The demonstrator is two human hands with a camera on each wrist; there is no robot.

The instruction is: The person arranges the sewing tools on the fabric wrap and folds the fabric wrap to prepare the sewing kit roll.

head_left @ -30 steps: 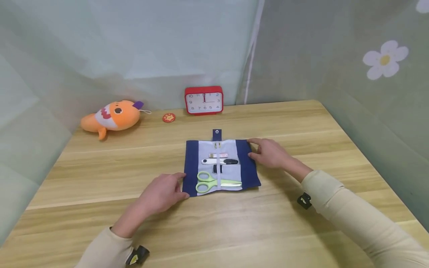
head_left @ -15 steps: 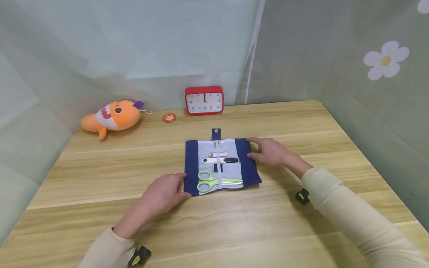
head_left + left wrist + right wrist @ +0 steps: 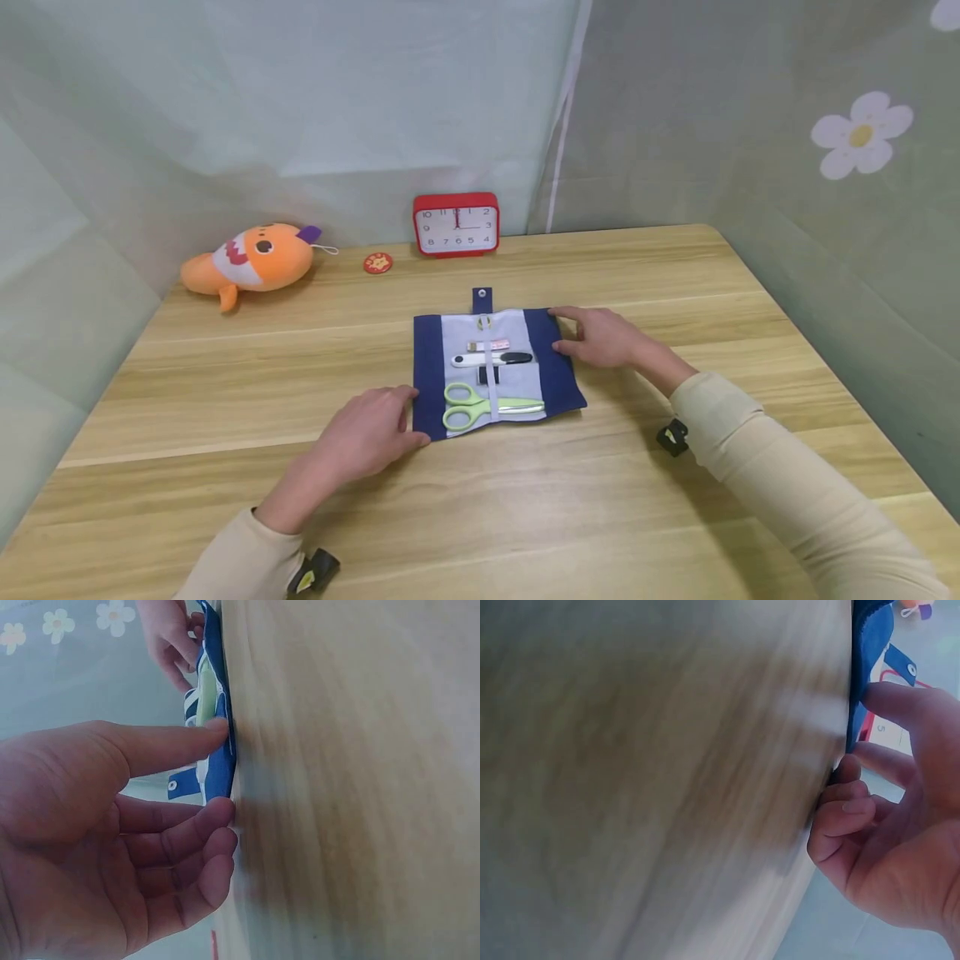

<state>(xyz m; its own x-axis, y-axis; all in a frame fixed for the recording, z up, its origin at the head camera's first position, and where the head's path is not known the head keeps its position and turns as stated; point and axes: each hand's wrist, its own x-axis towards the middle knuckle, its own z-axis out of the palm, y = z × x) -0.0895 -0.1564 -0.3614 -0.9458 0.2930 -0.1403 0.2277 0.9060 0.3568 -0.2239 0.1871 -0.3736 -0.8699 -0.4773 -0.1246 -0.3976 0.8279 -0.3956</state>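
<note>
A navy fabric tool roll (image 3: 431, 367) lies unfolded on the table, its snap tab (image 3: 482, 300) pointing to the back. Under its pale elastic strap sit green-handled scissors (image 3: 468, 406), a small black item (image 3: 487, 376), a white-and-black slim tool (image 3: 491, 359), a small pink-and-white strip (image 3: 489, 345) and a small gold item (image 3: 484, 322). My left hand (image 3: 367, 433) touches the roll's left edge, thumb at the near corner and index finger farther up. At the right edge, my right hand (image 3: 603, 337) rests thumb and index fingertip, spread apart; its other fingers are bent in the right wrist view.
Along the back of the wooden table (image 3: 637, 500) are an orange shark plush (image 3: 273, 258), a round red badge (image 3: 378, 263) and a red clock (image 3: 456, 225). Fabric curtains (image 3: 337, 100) hang behind and beside the table.
The tool roll has turned slightly, its right side shifting a little toward the back. The left hand's thumb has moved slightly right with the near corner; both hands stay at its edges.
</note>
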